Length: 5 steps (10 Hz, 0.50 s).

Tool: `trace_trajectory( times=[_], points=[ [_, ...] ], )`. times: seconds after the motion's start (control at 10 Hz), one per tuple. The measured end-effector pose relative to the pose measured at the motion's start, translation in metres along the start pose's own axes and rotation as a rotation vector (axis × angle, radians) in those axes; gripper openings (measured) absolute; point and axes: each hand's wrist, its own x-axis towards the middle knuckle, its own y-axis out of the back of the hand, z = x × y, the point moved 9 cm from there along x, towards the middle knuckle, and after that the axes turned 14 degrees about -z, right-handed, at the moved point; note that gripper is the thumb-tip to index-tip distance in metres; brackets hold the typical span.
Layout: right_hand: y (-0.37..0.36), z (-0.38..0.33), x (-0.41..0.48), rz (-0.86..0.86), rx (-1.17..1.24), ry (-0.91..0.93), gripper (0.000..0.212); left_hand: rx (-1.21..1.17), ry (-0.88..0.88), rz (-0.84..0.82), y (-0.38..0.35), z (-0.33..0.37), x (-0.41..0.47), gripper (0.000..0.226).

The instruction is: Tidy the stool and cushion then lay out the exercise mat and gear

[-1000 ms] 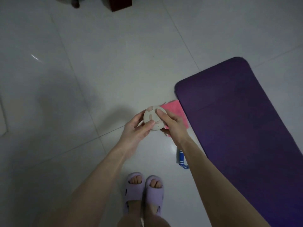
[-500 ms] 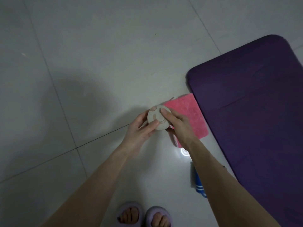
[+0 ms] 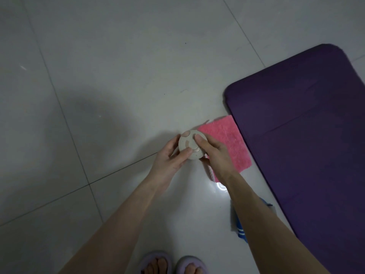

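Standing off the left edge of the purple exercise mat (image 3: 306,145), we hold a small round cream gadget (image 3: 190,145) in both hands, raised above the floor just left of the mat's far end. The left hand (image 3: 171,157) grips it with fingers curled underneath and the thumb laid on its face. The right hand (image 3: 215,153) pinches it from the mat side, forefinger on top. We judge this two-handed hold suits setting or turning the thing rather than merely carrying it. What the gadget is we cannot tell; its face bears pinkish marks.

The mat lies unrolled and flat on the tiled floor (image 3: 118,76), so that step looks done. A folded pink towel (image 3: 227,141) lies just beside the mat's left edge, its far corner seeming to touch, placed, we think, within reach of whoever exercises. Nearer us along the same edge, a blue item with white stripes (image 3: 240,228) lies just beside the mat, half hidden by the right forearm. Stool and cushion are out of view, and our lilac slippers (image 3: 154,262) stand left of the mat, apart from it.

As we read it, the gadget belongs next on the floor with the towel, along the mat's left edge — completing the row of gear
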Motion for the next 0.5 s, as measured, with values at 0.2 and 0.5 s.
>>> trace_trajectory(
  times=[0.2, 0.5],
  points=[
    [0.002, -0.025, -0.052, 0.19, 0.003, -0.019, 0.061, 0.129, 0.144, 0.175, -0.005, 0.029, -0.046, 0.081],
    [-0.031, -0.135, -0.202, 0.343, 0.042, -0.042, 0.048, 0.222, 0.155, 0.147, -0.091, 0.14, -0.166, 0.063]
  ],
)
